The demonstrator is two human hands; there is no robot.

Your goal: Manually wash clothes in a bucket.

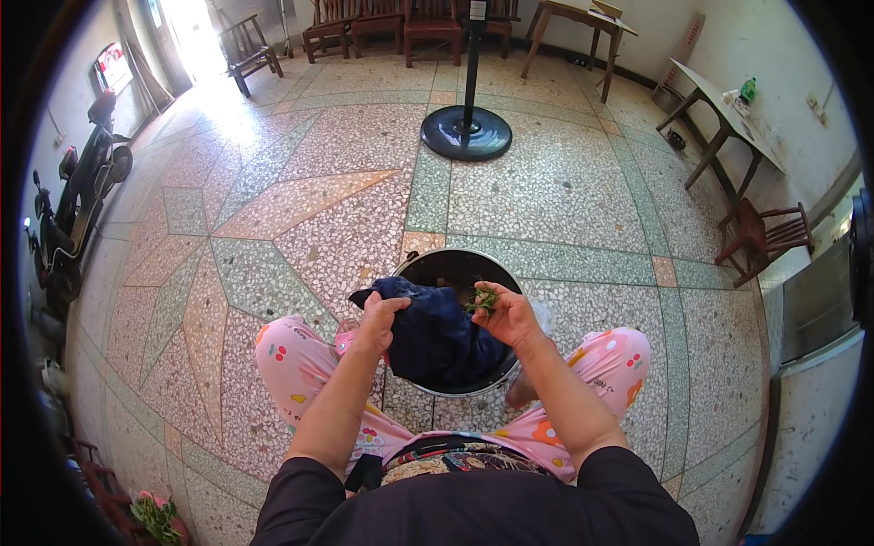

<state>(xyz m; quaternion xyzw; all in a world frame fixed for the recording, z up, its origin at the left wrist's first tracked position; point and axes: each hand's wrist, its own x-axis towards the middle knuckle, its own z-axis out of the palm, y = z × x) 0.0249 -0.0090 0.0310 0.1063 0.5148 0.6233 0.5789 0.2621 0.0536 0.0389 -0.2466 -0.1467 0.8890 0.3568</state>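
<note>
Between my knees on the floor stands a round metal basin [421,260], dark inside. A dark blue cloth or bag [442,341] hangs over its left and middle part. My left hand [381,318] is closed on the upper left edge of this dark blue fabric. In my right hand [507,318], at the basin's right side, a small bunch of green leaves [482,298] is pinched between thumb and fingers. What lies at the bottom of the basin is mostly hidden by the fabric and too dark to make out.
A black post with a round base [466,133] stands ahead. Wooden chairs [432,27] line the far wall. A scooter [82,196] is at the left. At the right are a table [728,114], a small wooden chair [763,238] and a pale, whitish thing [543,315] beside the basin.
</note>
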